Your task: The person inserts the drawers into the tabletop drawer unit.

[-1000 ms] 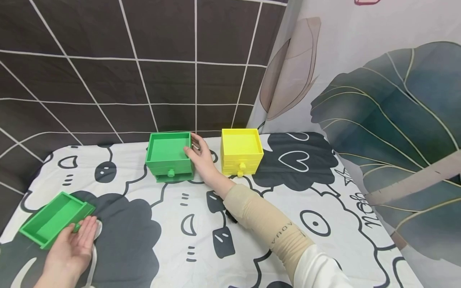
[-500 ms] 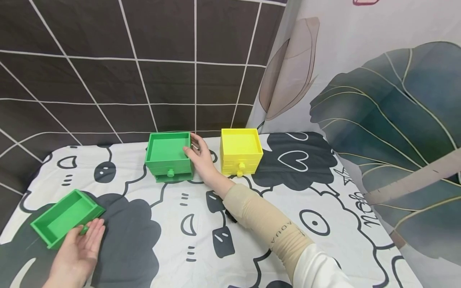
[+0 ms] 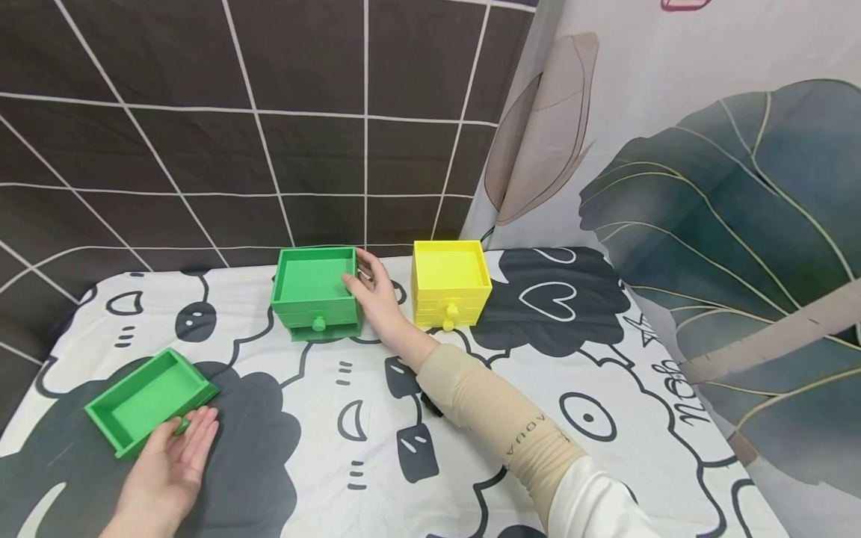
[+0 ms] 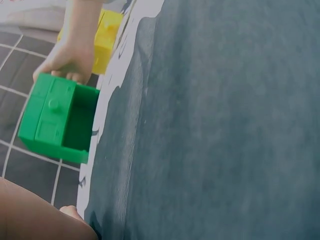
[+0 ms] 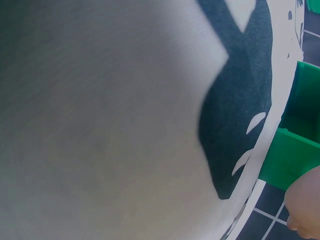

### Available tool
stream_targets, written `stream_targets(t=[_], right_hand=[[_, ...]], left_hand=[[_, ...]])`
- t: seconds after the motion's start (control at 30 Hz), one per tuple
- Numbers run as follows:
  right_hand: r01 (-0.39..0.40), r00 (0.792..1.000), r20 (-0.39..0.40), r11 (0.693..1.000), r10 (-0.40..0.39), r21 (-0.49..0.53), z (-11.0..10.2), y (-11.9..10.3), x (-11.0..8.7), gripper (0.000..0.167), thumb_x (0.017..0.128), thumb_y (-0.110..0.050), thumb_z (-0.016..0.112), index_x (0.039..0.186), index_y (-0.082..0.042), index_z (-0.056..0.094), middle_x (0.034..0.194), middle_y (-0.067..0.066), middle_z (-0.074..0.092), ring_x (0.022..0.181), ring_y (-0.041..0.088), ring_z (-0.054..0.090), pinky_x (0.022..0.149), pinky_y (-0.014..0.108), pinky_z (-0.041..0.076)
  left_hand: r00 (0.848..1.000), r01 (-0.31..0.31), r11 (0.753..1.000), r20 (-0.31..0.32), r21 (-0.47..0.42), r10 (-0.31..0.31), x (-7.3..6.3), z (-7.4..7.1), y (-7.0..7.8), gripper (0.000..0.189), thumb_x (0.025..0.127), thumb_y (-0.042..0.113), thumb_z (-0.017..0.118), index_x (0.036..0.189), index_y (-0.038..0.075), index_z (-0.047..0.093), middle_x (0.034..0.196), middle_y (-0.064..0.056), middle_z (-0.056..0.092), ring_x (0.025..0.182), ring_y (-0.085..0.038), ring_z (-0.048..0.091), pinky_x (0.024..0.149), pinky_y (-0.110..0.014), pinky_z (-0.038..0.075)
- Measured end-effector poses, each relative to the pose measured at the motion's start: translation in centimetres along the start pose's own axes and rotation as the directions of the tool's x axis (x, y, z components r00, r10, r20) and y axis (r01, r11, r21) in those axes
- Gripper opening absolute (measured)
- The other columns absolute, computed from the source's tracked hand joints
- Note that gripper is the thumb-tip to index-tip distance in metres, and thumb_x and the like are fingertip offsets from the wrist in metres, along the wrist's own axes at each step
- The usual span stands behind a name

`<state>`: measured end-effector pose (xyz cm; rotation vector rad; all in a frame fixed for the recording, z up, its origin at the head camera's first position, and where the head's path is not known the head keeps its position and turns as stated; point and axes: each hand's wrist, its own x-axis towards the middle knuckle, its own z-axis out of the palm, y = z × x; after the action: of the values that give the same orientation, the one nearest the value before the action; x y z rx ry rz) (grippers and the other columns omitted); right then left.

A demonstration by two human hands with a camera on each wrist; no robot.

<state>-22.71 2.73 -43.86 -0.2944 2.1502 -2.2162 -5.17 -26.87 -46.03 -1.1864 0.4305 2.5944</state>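
In the head view, my left hand (image 3: 168, 467) holds a loose green drawer (image 3: 151, 400) by its small knob (image 3: 181, 426), between thumb and fingers. The drawer is tilted across the left side of the cloth; whether it touches the cloth cannot be told. My right hand (image 3: 380, 295) grips the right side of a green drawer cabinet (image 3: 316, 278), thumb at the top rim. An upper drawer front with a knob shows on the cabinet. Below it, the left wrist view shows a vacant drawer slot (image 4: 80, 122). The right fingertips are partly hidden behind the cabinet wall.
A yellow drawer cabinet (image 3: 452, 276) stands right of the green one, with a gap between them. Both stand at the back of the patterned cloth (image 3: 350, 448), near the dark gridded wall covering (image 3: 309, 149). A leaf-print curtain (image 3: 740, 224) hangs at the right.
My left hand has moved rightward with the green drawer, bringing it nearer the green cabinet. The right hand and both cabinets have stayed in place.
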Motion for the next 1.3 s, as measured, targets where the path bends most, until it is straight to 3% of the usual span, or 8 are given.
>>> stream_targets(t=[0.17,0.4,0.7,0.8,1.0,1.3], right_hand=[[-0.005,1.0,-0.004,1.0,0.005,0.002,0.0,0.0,0.1,0.062,0.106,-0.016,0.057,0.163,-0.006,0.035,0.167,0.017,0.039,0.158,0.032,0.038,0.135,0.041,0.032],[-0.007,1.0,-0.009,1.0,0.007,0.003,0.0,0.0,0.1,0.061,0.106,-0.016,0.056,0.163,-0.007,0.035,0.166,0.018,0.04,0.158,0.033,0.038,0.135,0.041,0.033],[-0.01,1.0,-0.006,1.0,0.01,0.0,0.1,0.0,0.1,0.061,0.106,-0.016,0.057,0.163,-0.007,0.035,0.167,0.017,0.039,0.158,0.032,0.038,0.135,0.04,0.033],[-0.013,1.0,-0.003,1.0,0.013,-0.009,0.1,0.0,0.1,0.062,0.106,-0.016,0.057,0.163,-0.008,0.035,0.167,0.016,0.039,0.158,0.032,0.037,0.135,0.04,0.033],[-0.015,1.0,0.001,1.0,0.015,-0.015,0.0,0.1,0.1,0.062,0.106,-0.018,0.056,0.163,-0.009,0.035,0.167,0.015,0.039,0.159,0.031,0.037,0.135,0.04,0.032],[0.003,1.0,-0.005,1.0,-0.003,-0.02,0.0,0.2,0.1,0.061,0.106,-0.018,0.056,0.163,-0.007,0.035,0.166,0.016,0.04,0.157,0.032,0.039,0.134,0.04,0.034]], left_hand=[[0.999,-0.002,0.998,0.053,0.062,-0.001,0.2,0.4,-0.9,0.04,0.114,0.03,0.042,0.09,0.009,0.067,0.092,-0.008,0.074,0.093,-0.015,0.079,0.104,-0.017,0.06],[0.989,-0.042,0.984,0.146,0.175,0.017,0.7,0.8,-1.7,0.039,0.115,0.024,0.039,0.091,0.007,0.065,0.093,-0.009,0.079,0.091,-0.018,0.08,0.098,-0.024,0.064],[0.994,-0.037,0.962,0.113,0.272,0.006,1.2,1.8,-2.6,0.036,0.115,0.022,0.038,0.092,0.01,0.064,0.092,-0.005,0.08,0.09,-0.014,0.08,0.098,-0.023,0.064],[0.994,-0.044,0.943,0.106,0.331,0.009,1.2,2.2,-3.1,0.035,0.115,0.022,0.037,0.093,0.013,0.063,0.092,-0.002,0.08,0.091,-0.011,0.079,0.1,-0.021,0.063],[0.994,-0.067,0.87,0.106,0.488,0.017,1.1,3.1,-4.0,0.035,0.115,0.024,0.035,0.095,0.018,0.062,0.093,0.005,0.078,0.093,-0.003,0.077,0.106,-0.017,0.058],[0.989,-0.099,0.816,0.144,0.57,0.019,1.5,3.2,-5.3,0.031,0.115,0.023,0.033,0.103,0.018,0.061,0.096,0.007,0.077,0.097,-0.002,0.076,0.111,-0.019,0.056]])
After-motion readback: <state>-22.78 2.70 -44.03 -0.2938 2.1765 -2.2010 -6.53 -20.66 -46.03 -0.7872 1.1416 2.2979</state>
